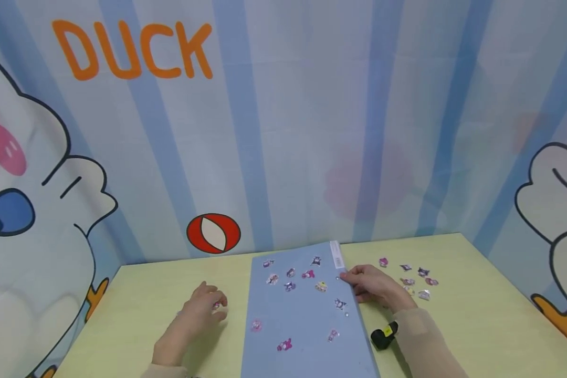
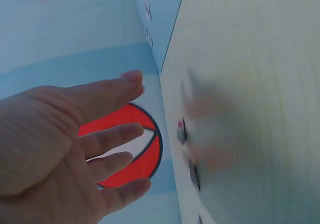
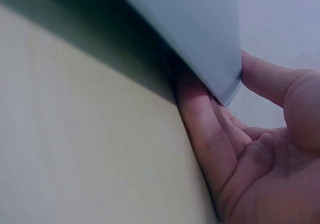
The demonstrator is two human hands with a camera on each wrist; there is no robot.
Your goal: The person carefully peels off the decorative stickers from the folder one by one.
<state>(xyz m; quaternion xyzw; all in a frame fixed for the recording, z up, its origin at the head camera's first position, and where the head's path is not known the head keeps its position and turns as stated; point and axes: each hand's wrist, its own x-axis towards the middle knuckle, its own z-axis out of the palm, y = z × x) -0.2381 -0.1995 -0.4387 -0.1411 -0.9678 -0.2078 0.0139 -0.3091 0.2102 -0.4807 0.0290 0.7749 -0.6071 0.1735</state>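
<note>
A flat light-blue board (image 1: 295,320) with small cartoon stickers scattered over it lies on the table, a white label at its top right corner. My right hand (image 1: 370,286) pinches the board's right edge. In the right wrist view the thumb (image 3: 265,79) is on top and the fingers (image 3: 205,129) are beneath the slightly raised edge. My left hand (image 1: 196,315) hovers left of the board, its fingers loosely bent and holding nothing. Beneath it, partly hidden, small stickers lie on the table; the left wrist view shows one sticker (image 2: 181,131) near the fingertips.
Several loose stickers (image 1: 423,295) are spread on the pale yellow table (image 1: 482,320) to the right of the board. A small black object with a yellow label (image 1: 384,336) sits beside my right forearm. Behind the table hangs a striped blue cloth (image 1: 302,131) with cartoon figures.
</note>
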